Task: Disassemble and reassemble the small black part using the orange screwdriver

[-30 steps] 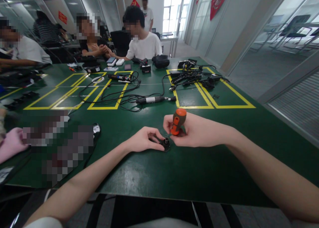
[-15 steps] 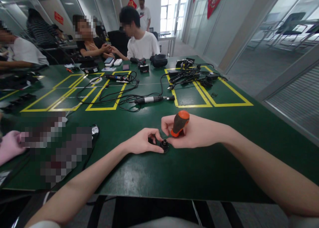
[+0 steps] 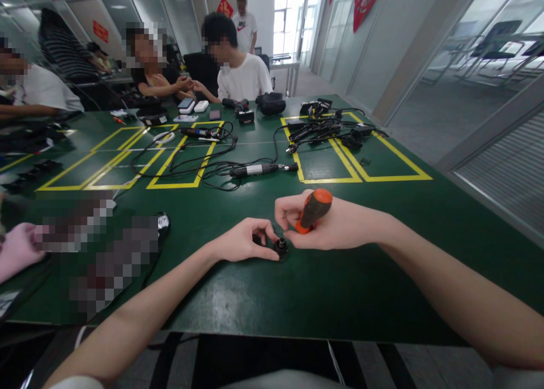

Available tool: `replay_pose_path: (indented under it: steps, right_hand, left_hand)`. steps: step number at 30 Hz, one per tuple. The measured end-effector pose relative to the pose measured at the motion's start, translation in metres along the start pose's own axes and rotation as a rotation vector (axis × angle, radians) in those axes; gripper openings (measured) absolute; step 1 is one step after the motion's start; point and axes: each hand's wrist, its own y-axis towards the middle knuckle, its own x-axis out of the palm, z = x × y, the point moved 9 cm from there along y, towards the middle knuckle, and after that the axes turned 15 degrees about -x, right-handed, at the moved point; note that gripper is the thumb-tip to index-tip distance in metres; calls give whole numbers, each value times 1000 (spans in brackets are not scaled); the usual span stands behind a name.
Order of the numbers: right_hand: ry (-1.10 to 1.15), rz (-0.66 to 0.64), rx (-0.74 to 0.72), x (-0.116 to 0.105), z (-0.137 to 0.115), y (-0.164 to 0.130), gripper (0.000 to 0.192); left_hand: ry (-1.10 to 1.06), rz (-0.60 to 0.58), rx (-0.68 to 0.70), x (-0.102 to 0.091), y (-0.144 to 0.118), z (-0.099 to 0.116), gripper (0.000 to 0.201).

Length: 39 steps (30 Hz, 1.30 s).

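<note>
A small round black part (image 3: pixel 281 248) with a raised centre stands on the green table (image 3: pixel 340 304). My left hand (image 3: pixel 246 240) pinches it at its left side between thumb and fingers. Just right of the part, my right hand (image 3: pixel 327 224) is closed around a screwdriver (image 3: pixel 315 208) with an orange and dark grey handle. The handle tilts up to the right. The tip of the screwdriver is hidden by my fingers, so I cannot tell whether it touches the part.
An electric screwdriver (image 3: pixel 259 169) with its cable lies beyond my hands. Tangled black cables (image 3: pixel 318 129) are at the back right, near yellow tape rectangles (image 3: pixel 399 179). A blurred-out object (image 3: pixel 119 264) lies to the left. Several people sit or stand across the table.
My right hand has tilted the screwdriver handle further to the right, and its thumb has drawn back a little from the part. My left hand stays on the part.
</note>
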Motion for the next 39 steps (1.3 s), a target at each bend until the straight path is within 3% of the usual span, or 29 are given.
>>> replay_pose_path:
  steps: [4,13,20,34,39]
  right_hand:
    - [-20,8,10,-1,1,-1,11]
    - [-1,13,6,-2,5,-1,16]
    - [-9,44,0,-7,5,-1,18]
    - [-58,120,-19,-22,27,-1,9]
    - [-11,126,-20,-19,24,1,18]
  left_hand:
    - [17,42,21,-2,-1,-1,37]
    - [25,19,125,-4,-2,6,49]
    - [324,219,172,-2,-8,12,46]
    - [552,473,284,-10,-13,23,24]
    - [652,528,320,-12,-15,28,27]
